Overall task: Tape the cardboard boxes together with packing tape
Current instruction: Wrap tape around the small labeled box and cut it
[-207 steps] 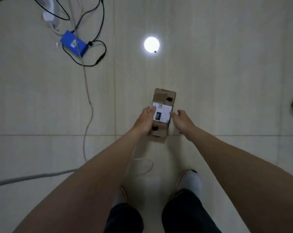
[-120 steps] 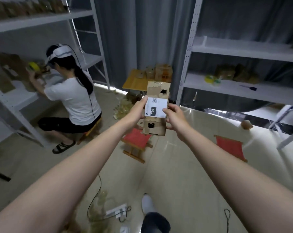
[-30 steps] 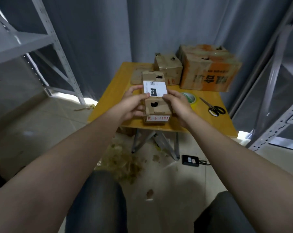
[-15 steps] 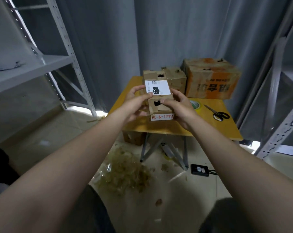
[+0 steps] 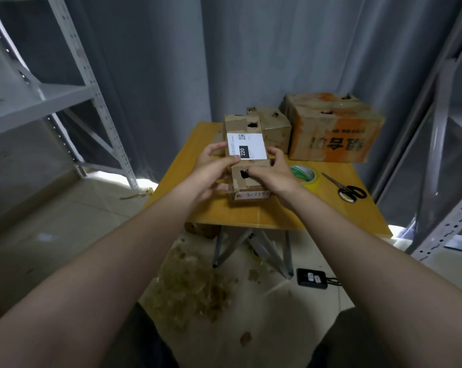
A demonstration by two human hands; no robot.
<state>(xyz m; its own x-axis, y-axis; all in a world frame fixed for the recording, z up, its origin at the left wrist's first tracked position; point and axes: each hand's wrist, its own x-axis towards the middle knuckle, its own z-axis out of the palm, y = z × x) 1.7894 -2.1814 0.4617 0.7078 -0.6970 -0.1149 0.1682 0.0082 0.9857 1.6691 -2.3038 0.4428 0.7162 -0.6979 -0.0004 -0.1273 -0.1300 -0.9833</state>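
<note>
While the left hand (image 5: 211,168) is curling round the box (image 5: 251,179) and the right hand (image 5: 275,173) is gripping its other side — steadying it, I'd say — the box is being held at the table (image 5: 251,216) front, tape (image 5: 302,174) lying just beside, ready for joining it to the boxes (image 5: 275,126) behind.

The room is dim, with a cool grey cast. Light leaks in under the curtain (image 5: 251,62) at floor level, bright at 9 and 3 o'clock of the worktop (image 5: 251,216), and puts a faint sheen on the floor (image 5: 46,237) at 8 o'clock. The white label (image 5: 247,149) on the cardboard box (image 5: 237,126) is the brightest patch, but its small print is too soft to read. Deep shadow lies under the worktop. Wide-angle distortion bows the shelf uprights (image 5: 86,73) at the edges and swells the forearms (image 5: 145,261) at 6 o'clock.
</note>
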